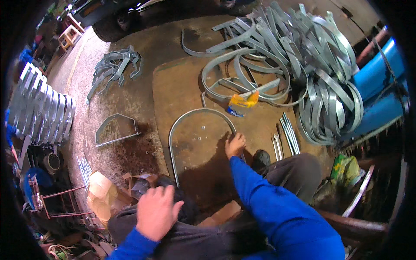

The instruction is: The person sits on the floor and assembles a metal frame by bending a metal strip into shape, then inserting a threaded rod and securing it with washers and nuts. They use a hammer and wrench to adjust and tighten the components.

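A U-shaped flat metal band [170, 143] lies on a brown board [162, 93] on the floor before me, its curve pointing away. My right hand [235, 145] is closed around the band's right leg; part of that leg is hidden behind the hand. Over my lap, my left hand [158, 212] hangs with its fingers stretched out and the thumb apart, holding nothing. Inside the band's curve lie a few small bright pieces, perhaps nuts [203, 127]. To the right of my foot rest two wrenches [277, 145] and several metal rods [289, 133].
Large heaps of bent metal straps [299, 47] fill the far right, beside blue cylinders [383, 82]. A yellow-and-blue packet [242, 104] lies near loose hoops. Angular brackets [115, 67] and stacked bands [41, 106] are leftward. An opened cardboard box [104, 195] stands near my left hand.
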A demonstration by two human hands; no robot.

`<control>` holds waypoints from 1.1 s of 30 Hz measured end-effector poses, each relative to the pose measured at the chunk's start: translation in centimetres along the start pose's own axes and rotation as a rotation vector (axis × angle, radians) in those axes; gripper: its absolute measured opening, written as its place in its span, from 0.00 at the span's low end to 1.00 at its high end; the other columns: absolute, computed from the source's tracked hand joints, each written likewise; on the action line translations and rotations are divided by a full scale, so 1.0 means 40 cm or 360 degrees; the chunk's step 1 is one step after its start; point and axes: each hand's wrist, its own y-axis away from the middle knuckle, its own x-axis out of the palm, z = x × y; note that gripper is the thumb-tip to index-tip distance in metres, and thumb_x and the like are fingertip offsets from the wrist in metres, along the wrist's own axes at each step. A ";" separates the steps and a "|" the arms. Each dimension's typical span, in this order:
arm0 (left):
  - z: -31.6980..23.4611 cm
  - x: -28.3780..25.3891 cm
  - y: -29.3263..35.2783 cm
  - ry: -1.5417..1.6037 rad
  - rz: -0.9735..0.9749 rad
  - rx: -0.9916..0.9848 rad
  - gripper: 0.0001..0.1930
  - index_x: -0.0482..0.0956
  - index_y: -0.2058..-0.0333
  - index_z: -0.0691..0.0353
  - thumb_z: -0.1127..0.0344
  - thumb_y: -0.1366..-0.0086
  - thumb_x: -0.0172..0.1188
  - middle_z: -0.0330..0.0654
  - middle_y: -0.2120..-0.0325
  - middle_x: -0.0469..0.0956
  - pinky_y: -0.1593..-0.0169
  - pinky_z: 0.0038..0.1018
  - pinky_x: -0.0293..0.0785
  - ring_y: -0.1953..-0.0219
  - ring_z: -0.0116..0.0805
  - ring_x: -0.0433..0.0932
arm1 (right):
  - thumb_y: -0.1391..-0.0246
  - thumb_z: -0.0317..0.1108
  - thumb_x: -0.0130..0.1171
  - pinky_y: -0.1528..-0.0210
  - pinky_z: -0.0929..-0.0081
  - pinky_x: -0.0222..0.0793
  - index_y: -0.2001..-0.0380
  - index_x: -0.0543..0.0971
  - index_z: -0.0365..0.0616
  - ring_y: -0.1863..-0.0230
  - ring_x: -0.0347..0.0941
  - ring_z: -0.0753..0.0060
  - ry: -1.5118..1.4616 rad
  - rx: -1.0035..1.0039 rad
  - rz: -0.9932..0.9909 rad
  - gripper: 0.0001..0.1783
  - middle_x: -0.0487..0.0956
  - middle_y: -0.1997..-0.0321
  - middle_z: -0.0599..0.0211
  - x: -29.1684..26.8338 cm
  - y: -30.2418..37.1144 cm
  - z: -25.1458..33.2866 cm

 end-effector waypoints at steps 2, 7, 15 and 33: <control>-0.006 0.075 -0.104 -0.0204 0.0410 0.0233 0.14 0.80 0.69 0.61 0.56 0.46 0.61 0.47 0.74 0.79 0.64 0.37 0.75 0.67 0.44 0.79 | 0.56 0.44 0.65 0.52 0.52 0.63 0.53 0.69 0.44 0.52 0.67 0.45 0.0102 0.0068 0.0005 0.29 0.69 0.55 0.50 -0.038 0.017 -0.154; 0.166 0.385 -0.431 -0.0587 0.0528 -0.0401 0.12 0.83 0.67 0.57 0.60 0.43 0.54 0.46 0.65 0.82 0.61 0.38 0.78 0.62 0.42 0.82 | 0.51 0.53 0.59 0.53 0.54 0.68 0.54 0.68 0.39 0.48 0.68 0.48 0.0238 0.0297 0.0428 0.31 0.70 0.52 0.46 -0.033 0.106 -0.117; 0.238 0.827 -0.377 0.0128 0.0588 -0.1305 0.17 0.82 0.58 0.56 0.55 0.39 0.52 0.44 0.56 0.79 0.54 0.39 0.76 0.50 0.40 0.77 | 0.40 0.56 0.40 0.65 0.53 0.72 0.77 0.82 0.40 0.70 0.78 0.48 0.0504 -0.0123 0.0655 0.32 0.79 0.75 0.50 -0.071 0.094 -0.328; 0.323 0.808 -0.461 0.0324 -0.0022 -0.1145 0.14 0.83 0.69 0.62 0.58 0.39 0.54 0.53 0.67 0.80 0.59 0.44 0.76 0.63 0.53 0.80 | 0.41 0.57 0.43 0.70 0.55 0.73 0.81 0.80 0.44 0.74 0.77 0.47 0.0423 -0.0538 0.0353 0.31 0.78 0.79 0.51 0.096 -0.159 -0.194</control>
